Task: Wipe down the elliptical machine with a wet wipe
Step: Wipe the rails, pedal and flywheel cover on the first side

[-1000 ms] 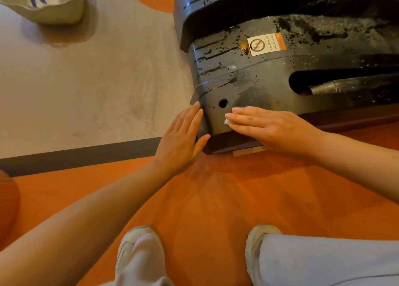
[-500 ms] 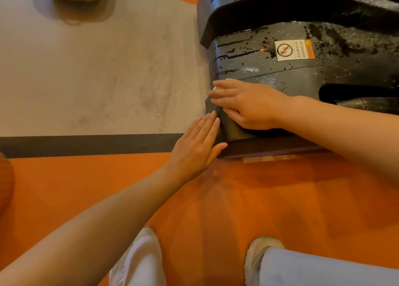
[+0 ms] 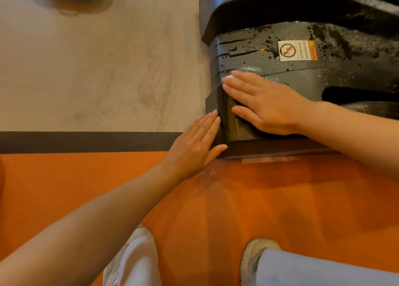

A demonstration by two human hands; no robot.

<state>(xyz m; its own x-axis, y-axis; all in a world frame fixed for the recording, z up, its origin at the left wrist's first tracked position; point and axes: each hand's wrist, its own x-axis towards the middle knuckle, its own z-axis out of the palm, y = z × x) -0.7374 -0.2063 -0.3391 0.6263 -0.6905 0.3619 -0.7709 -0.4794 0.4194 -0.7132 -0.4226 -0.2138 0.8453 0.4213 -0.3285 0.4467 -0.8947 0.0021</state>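
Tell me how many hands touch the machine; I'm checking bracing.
2: the left hand rests flat against the machine's near corner; the right hand presses a mostly hidden wipe on its cover.

The elliptical machine has a black plastic cover, matt where dry and glossy with wet drops. The orange floor looks smooth; the sticker looks like paper.

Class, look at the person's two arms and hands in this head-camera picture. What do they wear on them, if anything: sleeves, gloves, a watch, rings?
Both forearms are bare as far as the picture shows them; no sleeve enters the frame. The left hand and the right hand wear no gloves, and no watch, bracelet or ring shows on either wrist or on the fingers in view.
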